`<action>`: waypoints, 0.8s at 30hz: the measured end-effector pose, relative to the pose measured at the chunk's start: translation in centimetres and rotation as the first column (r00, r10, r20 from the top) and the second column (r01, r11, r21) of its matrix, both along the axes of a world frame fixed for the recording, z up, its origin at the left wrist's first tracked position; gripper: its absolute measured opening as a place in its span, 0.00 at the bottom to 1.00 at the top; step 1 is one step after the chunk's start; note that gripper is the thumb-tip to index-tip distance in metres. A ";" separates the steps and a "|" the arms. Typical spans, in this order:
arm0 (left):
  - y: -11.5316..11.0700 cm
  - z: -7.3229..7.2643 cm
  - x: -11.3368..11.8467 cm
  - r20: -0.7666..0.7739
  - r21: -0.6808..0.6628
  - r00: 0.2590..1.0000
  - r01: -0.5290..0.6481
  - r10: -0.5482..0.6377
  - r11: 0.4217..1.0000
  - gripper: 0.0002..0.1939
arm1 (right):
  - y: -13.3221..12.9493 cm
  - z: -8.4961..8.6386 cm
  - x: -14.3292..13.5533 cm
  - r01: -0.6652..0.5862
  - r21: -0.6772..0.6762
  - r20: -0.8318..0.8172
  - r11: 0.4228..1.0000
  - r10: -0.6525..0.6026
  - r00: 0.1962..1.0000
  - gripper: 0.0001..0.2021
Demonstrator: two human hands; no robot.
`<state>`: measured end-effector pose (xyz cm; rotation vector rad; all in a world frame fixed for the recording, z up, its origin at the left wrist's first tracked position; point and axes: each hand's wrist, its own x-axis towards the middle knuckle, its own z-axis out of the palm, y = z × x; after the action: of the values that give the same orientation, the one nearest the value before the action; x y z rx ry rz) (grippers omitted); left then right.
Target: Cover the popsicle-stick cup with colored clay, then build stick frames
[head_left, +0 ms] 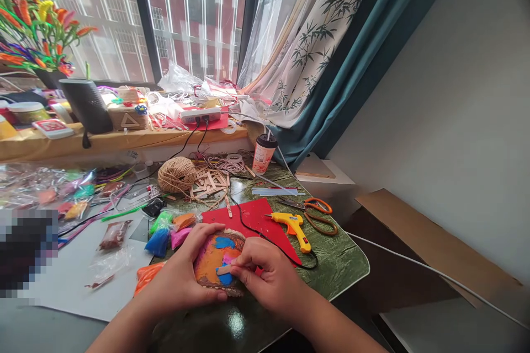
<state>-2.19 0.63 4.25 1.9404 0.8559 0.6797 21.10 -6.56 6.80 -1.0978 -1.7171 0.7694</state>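
2 bare forearms [331, 317] angled inward. Left hand [182, 273] cupped wide, right hand [267, 276] curled, pinching, wrists apart.

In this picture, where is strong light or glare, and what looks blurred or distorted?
Head view: bright daylight at the window; white glare on the green table, below the orange-faced piece. Also head view: a pixelated block at left; the cardboard at right looks soft and stretched.

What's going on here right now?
A person's left hand holds a rounded, orange-faced piece by its rim, while the right hand pinches a small flat wooden stick over a blue patch on it. Beyond the hands, a yellow glue gun lies partly on a red sheet, and a ball of twine sits beside loose wooden sticks.
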 end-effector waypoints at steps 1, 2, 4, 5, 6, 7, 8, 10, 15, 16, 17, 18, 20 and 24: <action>0.0 0.0 0.0 0.001 0.004 1.000 0.004 -0.004 1.000 0.54 | 0.1 0.1 0.1 -0.005 0.004 0.005 1.000 0.005 1.000 0.10; 0.0 0.1 0.0 0.001 0.007 1.000 0.009 -0.009 1.000 0.54 | 0.1 0.2 0.1 -0.010 0.007 0.012 1.000 0.010 1.000 0.11; -0.1 0.1 0.0 0.002 0.010 1.000 0.018 -0.018 1.000 0.54 | 0.2 0.4 0.3 -0.018 0.006 0.029 1.000 0.018 0.999 0.11; -0.1 0.1 0.0 0.002 0.011 1.000 0.021 -0.021 1.000 0.54 | 0.2 0.5 0.3 -0.018 0.002 0.037 1.000 0.018 0.999 0.11; -0.1 0.1 0.0 0.003 0.012 1.000 0.021 -0.021 1.000 0.54 | 0.3 0.5 0.4 -0.016 -0.004 0.042 1.000 0.016 0.999 0.11; -0.2 0.1 0.0 0.005 0.015 1.000 0.020 -0.020 1.000 0.54 | 0.3 0.6 0.4 -0.012 -0.010 0.045 1.000 0.012 0.999 0.11; -0.2 0.2 0.0 0.007 0.019 1.000 0.021 -0.021 1.000 0.54 | 0.4 0.6 0.4 -0.008 -0.016 0.045 1.000 0.009 0.999 0.11; -0.3 0.2 0.0 0.010 0.024 1.000 0.023 -0.023 0.999 0.54 | 0.5 0.5 0.5 -0.004 -0.022 0.039 1.000 0.005 0.999 0.10; -0.5 0.3 -0.1 0.017 0.031 1.000 0.025 -0.025 0.999 0.54 | 0.7 0.6 0.7 0.000 -0.038 0.036 0.999 0.002 0.999 0.10; -0.6 0.3 -0.1 0.018 0.032 0.999 0.026 -0.027 0.999 0.55 | 0.7 0.7 0.7 0.003 -0.044 0.037 0.999 -0.001 0.999 0.10; -0.6 0.4 0.0 0.018 0.030 0.999 0.028 -0.029 0.999 0.55 | 0.8 0.8 0.7 0.004 -0.051 0.037 0.999 -0.002 0.999 0.10; -0.6 0.4 0.0 0.018 0.027 0.999 0.030 -0.031 0.999 0.55 | 0.8 0.9 0.8 0.005 -0.059 0.037 0.998 -0.003 0.999 0.10; -0.6 0.3 0.2 0.019 0.021 0.999 0.037 -0.038 0.999 0.54 | 0.9 1.0 0.8 0.014 -0.078 0.036 0.997 -0.011 0.999 0.12; -0.4 0.1 0.3 0.018 0.013 0.999 0.038 -0.038 0.999 0.56 | 0.9 0.7 0.7 0.033 -0.104 0.021 0.994 -0.032 0.999 0.14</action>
<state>-1.94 0.18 4.40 1.9535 0.8036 0.6809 21.78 -5.63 7.53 -1.2044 -1.6864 0.8383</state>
